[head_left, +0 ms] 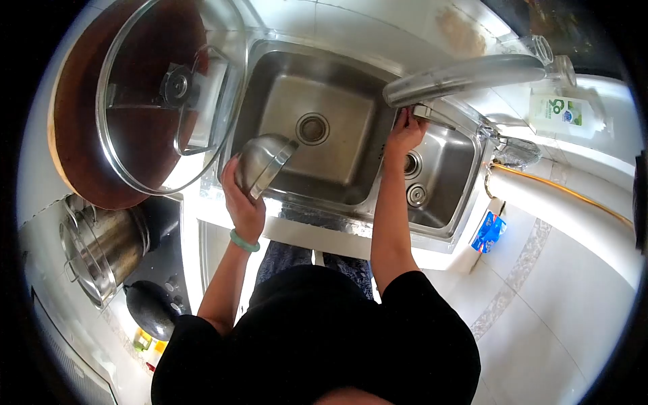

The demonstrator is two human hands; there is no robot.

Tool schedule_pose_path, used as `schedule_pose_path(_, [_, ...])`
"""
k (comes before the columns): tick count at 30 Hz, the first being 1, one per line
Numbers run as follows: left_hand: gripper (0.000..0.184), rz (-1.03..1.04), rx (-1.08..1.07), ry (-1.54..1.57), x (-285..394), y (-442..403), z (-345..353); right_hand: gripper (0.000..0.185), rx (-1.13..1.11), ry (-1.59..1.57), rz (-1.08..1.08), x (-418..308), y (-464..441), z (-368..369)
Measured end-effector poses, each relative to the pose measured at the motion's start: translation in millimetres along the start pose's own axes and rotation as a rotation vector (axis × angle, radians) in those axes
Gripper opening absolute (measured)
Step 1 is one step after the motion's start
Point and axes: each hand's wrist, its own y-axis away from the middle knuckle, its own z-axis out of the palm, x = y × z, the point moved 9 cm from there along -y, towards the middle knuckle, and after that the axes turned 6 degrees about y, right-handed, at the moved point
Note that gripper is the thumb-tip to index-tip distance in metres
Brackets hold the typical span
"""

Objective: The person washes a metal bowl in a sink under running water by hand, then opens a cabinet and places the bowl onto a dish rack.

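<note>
My left hand [244, 208] is closed round a metal bowl [264, 164], which is tilted over the near left corner of the large sink basin [324, 162]. At the far end of the divider between the two basins, my right hand [406, 130] has its fingers on the metal faucet handle [424, 113]. The thick silvery spout [466, 77] lies just beyond those fingers. No running water can be made out. The small basin [449, 162] is to the right of my right forearm.
A large glass lid [108, 135] stands before a round brown board [74, 121] at left. Below are a steel pot [111, 243] and a black wok [150, 309]. At right are a soap bottle [563, 115], glass jars, a yellow hose [563, 187] and a blue packet [487, 233].
</note>
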Motion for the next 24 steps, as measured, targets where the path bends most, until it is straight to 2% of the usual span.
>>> schedule_pose_path(1, [0.074,-0.008,0.001,0.02,-1.9,0.3,0.8,0.018,0.019,-0.265,0.185,25.7,2.9,9.0])
schedule_pose_path(3, [0.074,-0.017,-0.008,0.042,-3.3,3.2,3.4,0.019,-0.1,0.371,-0.049,-12.9,4.7,4.2])
schedule_pose_path(4, [0.074,-0.031,-0.009,0.066,-6.0,3.0,5.9,0.019,-0.096,0.371,-0.048,-10.3,4.2,5.1])
schedule_pose_path(6, [0.074,-0.043,-0.006,0.09,-6.3,0.8,8.0,0.017,-0.004,0.355,-0.276,-29.9,4.6,4.4])
schedule_pose_path(7, [0.074,-0.056,-0.011,0.086,-5.7,-0.5,8.5,0.017,-0.003,0.354,-0.277,-29.3,5.0,3.0])
schedule_pose_path(10, [0.074,-0.07,-0.025,0.083,-1.3,-5.7,7.6,0.015,-0.116,0.353,-0.27,-42.4,14.2,-8.3])
schedule_pose_path(12, [0.074,-0.071,-0.025,0.085,-2.0,-10.4,6.9,0.013,-0.341,0.427,-0.282,-46.0,36.3,-5.3])
schedule_pose_path(16, [0.073,-0.055,0.035,0.092,-6.6,-13.5,-1.1,0.017,-0.507,0.375,-0.3,-70.7,82.3,-13.0])
schedule_pose_path(19, [0.074,-0.075,0.058,0.096,-11.6,-14.5,-5.6,0.02,-0.631,0.395,-0.403,-82.0,99.1,2.1])
schedule_pose_path(21, [0.072,-0.081,0.079,0.103,-13.1,-12.6,-10.0,0.029,-0.797,0.518,-0.357,-72.9,104.1,28.9])
schedule_pose_path(22, [0.072,-0.088,0.088,0.097,-15.4,-10.7,-11.6,0.029,-0.806,0.512,-0.365,-69.4,104.0,40.0])
schedule_pose_path(24, [0.07,-0.063,0.108,0.085,-15.4,-6.3,-16.9,0.035,-0.892,0.731,-0.289,-31.0,110.6,61.3])
